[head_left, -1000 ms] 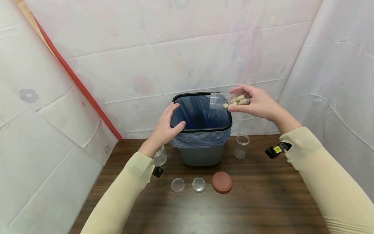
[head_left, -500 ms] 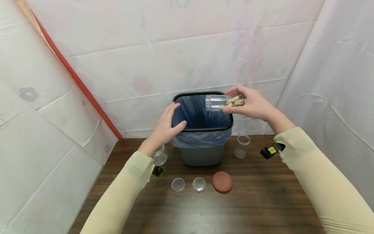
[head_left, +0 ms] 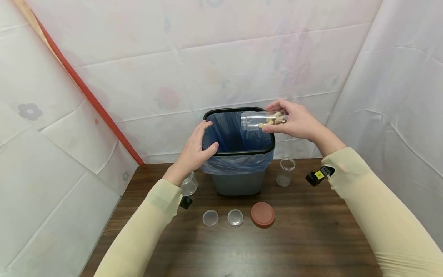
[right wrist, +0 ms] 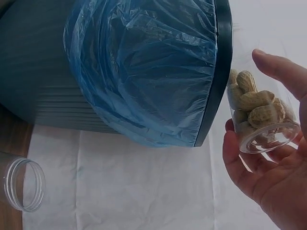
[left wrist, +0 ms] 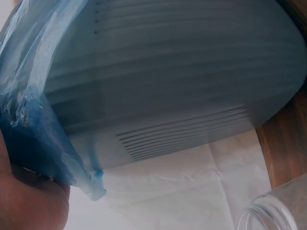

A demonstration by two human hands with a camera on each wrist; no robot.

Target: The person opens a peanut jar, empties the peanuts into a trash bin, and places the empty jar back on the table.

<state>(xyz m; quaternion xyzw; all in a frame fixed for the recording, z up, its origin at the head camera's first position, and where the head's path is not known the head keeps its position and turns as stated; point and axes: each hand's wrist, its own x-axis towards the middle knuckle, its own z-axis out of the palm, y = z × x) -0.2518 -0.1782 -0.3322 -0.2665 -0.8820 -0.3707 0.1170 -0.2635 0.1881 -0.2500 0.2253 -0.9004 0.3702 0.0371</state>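
My right hand (head_left: 299,121) grips a clear plastic jar (head_left: 250,120) round its base end. The jar lies nearly on its side, its open mouth pointing left over the trash can (head_left: 238,184). Several unshelled peanuts (head_left: 275,118) sit in its base half; the right wrist view shows these peanuts (right wrist: 259,103) close up. My left hand (head_left: 194,152) holds the can's left rim, fingers and thumb spread over its corner. A blue liner bag (head_left: 238,163) is folded over the black rim. In the left wrist view only part of the left hand (left wrist: 33,203) shows, against the bag.
A clear jar (head_left: 285,175) stands right of the can, and another jar (head_left: 189,185) is partly behind my left wrist. In front lie two clear lids (head_left: 210,218) and a reddish-brown lid (head_left: 262,215) on the wooden table (head_left: 304,238). A white cloth wall (head_left: 138,88) rises behind.
My right hand has carried the jar slightly left, farther over the can. The peanuts stay inside the jar. My left hand keeps its place on the rim.
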